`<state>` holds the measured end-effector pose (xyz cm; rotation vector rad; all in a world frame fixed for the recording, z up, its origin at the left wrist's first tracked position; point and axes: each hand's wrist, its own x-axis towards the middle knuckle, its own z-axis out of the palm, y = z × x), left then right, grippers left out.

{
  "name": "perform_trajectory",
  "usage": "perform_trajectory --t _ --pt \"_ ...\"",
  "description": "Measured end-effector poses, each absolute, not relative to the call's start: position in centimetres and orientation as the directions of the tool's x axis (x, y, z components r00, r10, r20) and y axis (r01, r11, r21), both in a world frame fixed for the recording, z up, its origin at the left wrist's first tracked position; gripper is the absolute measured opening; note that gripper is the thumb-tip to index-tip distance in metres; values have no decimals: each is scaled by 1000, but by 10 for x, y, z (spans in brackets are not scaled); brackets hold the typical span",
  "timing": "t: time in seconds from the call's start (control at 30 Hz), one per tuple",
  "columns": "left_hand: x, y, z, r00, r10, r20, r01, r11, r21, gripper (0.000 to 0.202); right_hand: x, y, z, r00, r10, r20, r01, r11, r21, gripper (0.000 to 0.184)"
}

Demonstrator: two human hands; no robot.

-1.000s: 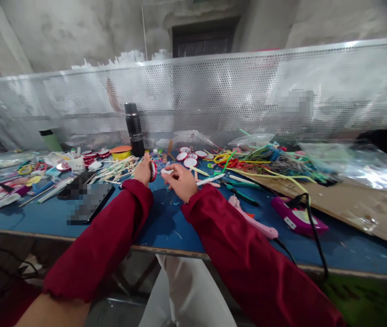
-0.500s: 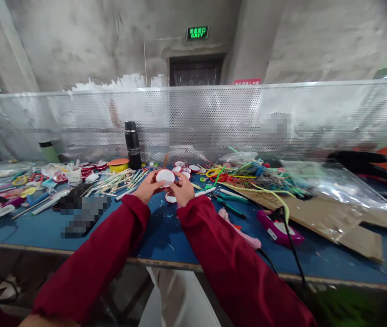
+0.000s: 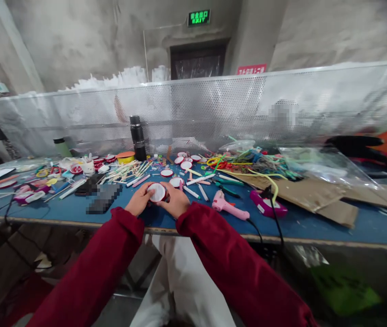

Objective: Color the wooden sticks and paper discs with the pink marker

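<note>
A red-rimmed white disc (image 3: 157, 192), which looks like a small ribbon spool, is tilted up just above the table's front part. My left hand (image 3: 139, 199) grips its left edge, thumb on the white face. On the other edge, my right hand (image 3: 176, 200) is closed round it, its fingers partly behind the disc. Close by on the table lie similar discs: one (image 3: 166, 173) just beyond my hands, another (image 3: 176, 182) beside my right hand, and several more (image 3: 186, 165) further back.
Right of my hands lie white markers (image 3: 200, 180), green-handled pliers (image 3: 227, 189), a pink glue gun (image 3: 229, 206) and a purple device (image 3: 267, 203). Cardboard (image 3: 316, 195) covers the right side. A black bottle (image 3: 138, 138) stands behind; a dark phone-like slab (image 3: 105, 199) lies left. Mesh panel (image 3: 196, 113) borders the back.
My hands have brought the disc lower and closer to me. Discs and markers formerly covered by my hands now show. The camera view has shifted and tilted; a person now appears at far left.
</note>
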<state>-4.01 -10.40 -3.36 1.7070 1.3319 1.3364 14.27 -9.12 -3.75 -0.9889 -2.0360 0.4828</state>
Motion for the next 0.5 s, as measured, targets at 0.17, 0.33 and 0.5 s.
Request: perform_trajectory --t 0.17,0.33,0.5 --pt "-46 -108 -53 60 927 371 361 -367 857 73 143 -93 -36 -402 783 474 542 621 -566 65" --pt "-55 -98 -63 196 866 460 215 -495 842 101 142 -89 -40 -360 743 564 567 654 -500 66" --pt "-53 -96 -61 175 870 461 159 -487 859 98 141 -87 -42 -380 714 588 562 683 -467 67"
